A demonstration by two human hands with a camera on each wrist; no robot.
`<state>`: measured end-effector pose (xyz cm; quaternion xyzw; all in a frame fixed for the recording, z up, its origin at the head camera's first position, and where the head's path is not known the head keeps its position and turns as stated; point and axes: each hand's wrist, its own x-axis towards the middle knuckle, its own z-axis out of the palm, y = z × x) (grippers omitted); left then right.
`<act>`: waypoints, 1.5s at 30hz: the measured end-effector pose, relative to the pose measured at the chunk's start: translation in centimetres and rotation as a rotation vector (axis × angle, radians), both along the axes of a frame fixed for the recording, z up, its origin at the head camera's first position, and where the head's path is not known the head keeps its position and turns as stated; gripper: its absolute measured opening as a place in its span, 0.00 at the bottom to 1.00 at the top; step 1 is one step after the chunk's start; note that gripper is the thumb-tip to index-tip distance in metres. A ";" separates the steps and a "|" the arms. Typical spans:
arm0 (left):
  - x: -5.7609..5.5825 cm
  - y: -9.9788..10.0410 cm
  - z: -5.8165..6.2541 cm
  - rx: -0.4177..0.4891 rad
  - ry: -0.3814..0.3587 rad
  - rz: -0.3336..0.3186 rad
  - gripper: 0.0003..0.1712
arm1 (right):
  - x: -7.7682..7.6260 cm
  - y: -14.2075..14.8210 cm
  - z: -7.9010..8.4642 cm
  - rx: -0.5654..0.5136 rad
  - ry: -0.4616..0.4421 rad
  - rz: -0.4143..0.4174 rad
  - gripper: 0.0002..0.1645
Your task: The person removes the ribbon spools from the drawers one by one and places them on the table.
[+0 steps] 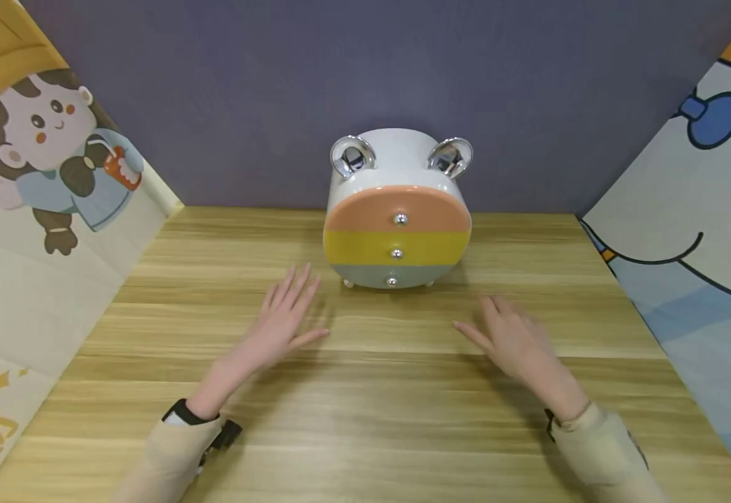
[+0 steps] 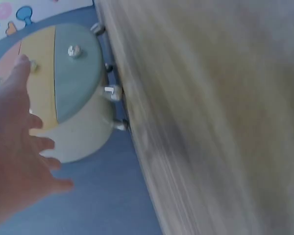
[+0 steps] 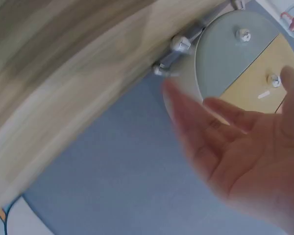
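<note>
- The wooden tabletop (image 1: 378, 405) lies beneath both hands.
- On its far part stands the three-drawer cabinet (image 1: 398, 237), ahead of and between the hands; its oval front faces the person, long axis running left to right.
- The left hand (image 1: 274, 332), fingers straight and spread, points forward, apparently slightly nearer the cabinet.
- The right hand (image 1: 516, 340), blurred, holds nothing, fingers extended.
- Three knobs (image 1: 397, 253) line the front's middle, untouched.
</note>
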<state>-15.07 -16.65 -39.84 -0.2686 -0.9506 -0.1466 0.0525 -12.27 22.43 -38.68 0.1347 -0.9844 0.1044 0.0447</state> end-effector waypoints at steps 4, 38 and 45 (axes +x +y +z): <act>-1.4 -0.8 0.5 0.128 0.024 -0.056 0.52 | -0.8 -0.8 -0.2 -0.207 -0.055 0.059 0.32; -13.5 0.4 6.5 0.628 -0.053 -0.167 0.44 | -6.9 -9.5 6.2 -1.151 -0.636 0.083 0.39; -15.1 1.5 6.5 0.691 -0.093 -0.153 0.57 | -7.6 -9.9 6.8 -1.290 -0.700 0.109 0.36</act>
